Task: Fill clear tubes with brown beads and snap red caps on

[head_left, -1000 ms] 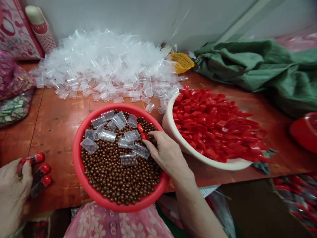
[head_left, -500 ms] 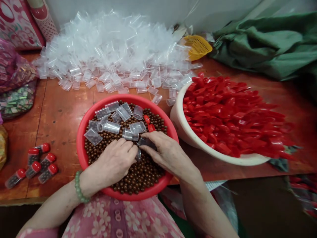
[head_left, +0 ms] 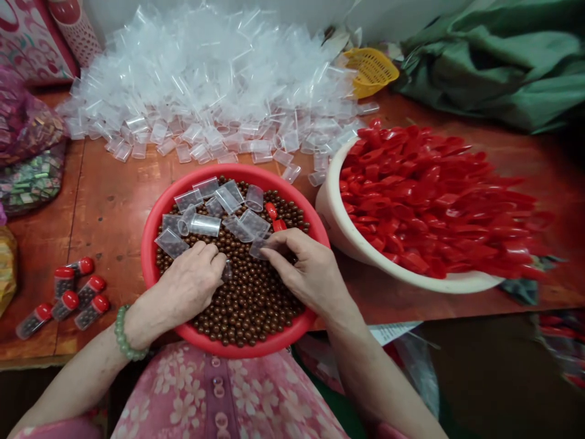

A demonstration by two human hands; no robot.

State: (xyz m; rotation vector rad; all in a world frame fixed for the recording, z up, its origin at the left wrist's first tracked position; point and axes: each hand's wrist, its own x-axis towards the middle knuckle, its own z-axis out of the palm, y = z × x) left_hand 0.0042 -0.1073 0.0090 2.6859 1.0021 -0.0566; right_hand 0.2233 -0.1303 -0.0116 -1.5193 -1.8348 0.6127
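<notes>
A red basin (head_left: 153, 235) full of brown chocolate-like balls (head_left: 247, 311) sits before me. Several clear plastic tubes (head_left: 205, 225) lie on the balls. My left hand (head_left: 189, 283), with a green bead bracelet, is curled over the basin's left half; a clear edge of a tube (head_left: 227, 270) shows past its fingertips, mostly hidden. Between thumb and forefinger, my right hand (head_left: 313, 268) pinches another clear tube (head_left: 258, 248). Just beyond that hand a small red spoon-shaped cap (head_left: 278, 225) rests on the balls.
A heap of clear tubes (head_left: 205, 79) covers the back of the table (head_left: 109, 225). To the right stands a white basin (head_left: 336, 201) piled with red plastic pieces (head_left: 425, 201). Several filled red-capped tubes (head_left: 64, 280) lie at left. Behind are a yellow basket (head_left: 372, 70) and green cloth (head_left: 493, 67).
My hands have moved apart, the left one going left. The tube in my right hand has swung up over the balls. Tubes near it have shifted closer together.
</notes>
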